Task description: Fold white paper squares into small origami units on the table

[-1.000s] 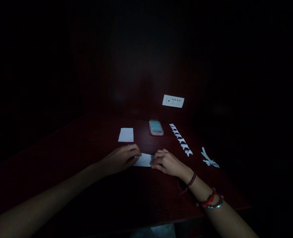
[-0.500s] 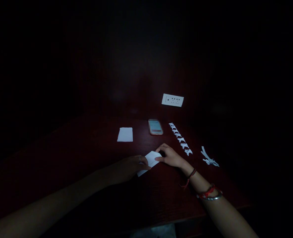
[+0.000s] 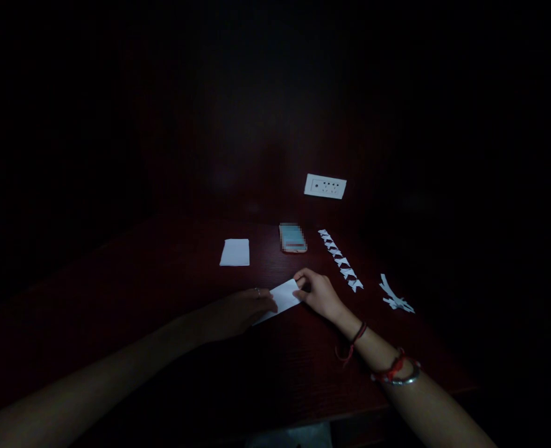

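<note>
A white sheet of paper [image 3: 285,296], now a narrow slanted strip shape, lies between my two hands over the dark red table. My left hand [image 3: 251,309], with a ring on one finger, grips its near left part, fingers laid over the paper. At the far right end, my right hand [image 3: 319,292] pinches the paper's edge between thumb and fingers. Part of the paper's left end is hidden under my left hand. Red cord bracelets and a silver bangle [image 3: 408,376] circle my right wrist and forearm.
Beyond my hands lie a stack of white paper [image 3: 235,252] and a phone with a blurred screen [image 3: 292,238]. To the right are a row of folded paper pieces [image 3: 340,261] and several loose paper strips [image 3: 396,297]. A white socket panel [image 3: 325,186] is on the back wall.
The paper's pointed, angled right end now looks straight-edged, and the sheet appears as a longer, narrower strip. My left hand has shifted slightly left and up.
</note>
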A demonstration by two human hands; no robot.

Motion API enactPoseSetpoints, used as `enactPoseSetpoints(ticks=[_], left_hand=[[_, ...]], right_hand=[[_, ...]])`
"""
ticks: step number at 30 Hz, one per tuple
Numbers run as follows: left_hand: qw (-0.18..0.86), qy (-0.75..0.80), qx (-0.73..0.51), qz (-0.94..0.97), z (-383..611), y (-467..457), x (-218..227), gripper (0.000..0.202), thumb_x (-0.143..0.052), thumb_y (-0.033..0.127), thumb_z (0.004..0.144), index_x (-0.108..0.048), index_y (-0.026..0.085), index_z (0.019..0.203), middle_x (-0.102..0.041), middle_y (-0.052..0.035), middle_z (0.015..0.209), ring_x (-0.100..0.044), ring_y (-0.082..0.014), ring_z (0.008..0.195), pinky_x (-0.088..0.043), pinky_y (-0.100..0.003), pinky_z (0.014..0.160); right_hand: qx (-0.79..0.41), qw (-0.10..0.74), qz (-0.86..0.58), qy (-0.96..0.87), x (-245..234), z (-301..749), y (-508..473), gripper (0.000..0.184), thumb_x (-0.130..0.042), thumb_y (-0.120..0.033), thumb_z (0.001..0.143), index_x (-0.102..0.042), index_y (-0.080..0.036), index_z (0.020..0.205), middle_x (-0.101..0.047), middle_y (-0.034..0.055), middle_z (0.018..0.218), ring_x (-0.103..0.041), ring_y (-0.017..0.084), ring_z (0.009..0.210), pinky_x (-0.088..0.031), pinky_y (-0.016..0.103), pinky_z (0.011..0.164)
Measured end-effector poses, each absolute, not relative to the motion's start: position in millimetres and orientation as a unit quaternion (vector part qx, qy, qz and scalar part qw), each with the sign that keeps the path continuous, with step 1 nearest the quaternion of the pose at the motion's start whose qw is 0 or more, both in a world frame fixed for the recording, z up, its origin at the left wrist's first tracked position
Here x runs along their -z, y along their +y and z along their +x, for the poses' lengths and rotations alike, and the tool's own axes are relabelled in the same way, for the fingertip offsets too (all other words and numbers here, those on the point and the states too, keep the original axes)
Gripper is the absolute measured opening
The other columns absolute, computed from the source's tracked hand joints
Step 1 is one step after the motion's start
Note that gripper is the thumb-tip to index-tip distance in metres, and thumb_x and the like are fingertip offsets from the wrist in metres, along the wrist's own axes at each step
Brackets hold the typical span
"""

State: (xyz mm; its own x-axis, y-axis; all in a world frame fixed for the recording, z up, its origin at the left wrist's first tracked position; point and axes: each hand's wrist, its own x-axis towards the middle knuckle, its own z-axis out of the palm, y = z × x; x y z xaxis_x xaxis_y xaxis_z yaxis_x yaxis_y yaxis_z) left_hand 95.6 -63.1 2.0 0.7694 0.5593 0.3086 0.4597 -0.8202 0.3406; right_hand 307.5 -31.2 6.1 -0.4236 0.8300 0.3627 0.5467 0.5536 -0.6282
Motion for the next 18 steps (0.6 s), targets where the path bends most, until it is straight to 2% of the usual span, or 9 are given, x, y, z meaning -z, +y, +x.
enactPoseSetpoints(ticks=[4, 10, 14, 18], left_hand=[[0.088, 0.286, -0.194, 0.934, 104.4, -64.9, -1.7, 0.027, -0.031, 0.016, 0.085, -0.049, 0.02, 0.105, -0.05, -0.0059, 0.098, -0.047, -0.0145, 0.09, -0.038, -0.028, 0.08], [0.055, 0.293, -0.215, 0.93, 98.6, -60.4, 2.8, 0.028, -0.036, 0.018, 0.083, -0.046, 0.022, 0.109, -0.047, -0.0055, 0.108, -0.042, -0.0159, 0.099, -0.034, -0.031, 0.085], [0.042, 0.31, -0.208, 0.927, 95.7, -56.1, 5.1, 0.025, -0.037, 0.019, 0.083, -0.047, 0.024, 0.106, -0.05, -0.0023, 0.105, -0.045, -0.0151, 0.097, -0.033, -0.031, 0.084], [0.032, 0.309, -0.211, 0.927, 95.9, -56.7, 4.5, 0.027, -0.038, 0.017, 0.082, -0.045, 0.024, 0.108, -0.046, -0.0033, 0.112, -0.042, -0.016, 0.102, -0.033, -0.031, 0.085]], right_hand=[[-0.15, 0.301, -0.373, -0.865, -8.3, 307.7, -36.1, 0.019, -0.048, -0.01, 0.07, -0.056, -0.016, 0.086, -0.06, 0.0017, 0.079, -0.055, 0.011, 0.071, -0.04, 0.022, 0.067], [-0.074, 0.266, -0.315, -0.908, -9.1, 308.9, -42.3, 0.035, -0.048, -0.013, 0.074, -0.047, -0.018, 0.109, -0.061, 0.0027, 0.09, -0.054, 0.011, 0.081, -0.038, 0.024, 0.075], [-0.039, 0.214, -0.258, -0.941, -7.3, 311.7, -42.0, 0.026, -0.045, -0.011, 0.076, -0.057, -0.02, 0.097, -0.059, 0.0025, 0.094, -0.053, 0.011, 0.087, -0.036, 0.024, 0.081], [-0.031, 0.206, -0.24, -0.948, -8.2, 314.8, -41.8, 0.027, -0.045, -0.01, 0.076, -0.057, -0.018, 0.098, -0.057, 0.0037, 0.098, -0.051, 0.011, 0.09, -0.037, 0.024, 0.083]])
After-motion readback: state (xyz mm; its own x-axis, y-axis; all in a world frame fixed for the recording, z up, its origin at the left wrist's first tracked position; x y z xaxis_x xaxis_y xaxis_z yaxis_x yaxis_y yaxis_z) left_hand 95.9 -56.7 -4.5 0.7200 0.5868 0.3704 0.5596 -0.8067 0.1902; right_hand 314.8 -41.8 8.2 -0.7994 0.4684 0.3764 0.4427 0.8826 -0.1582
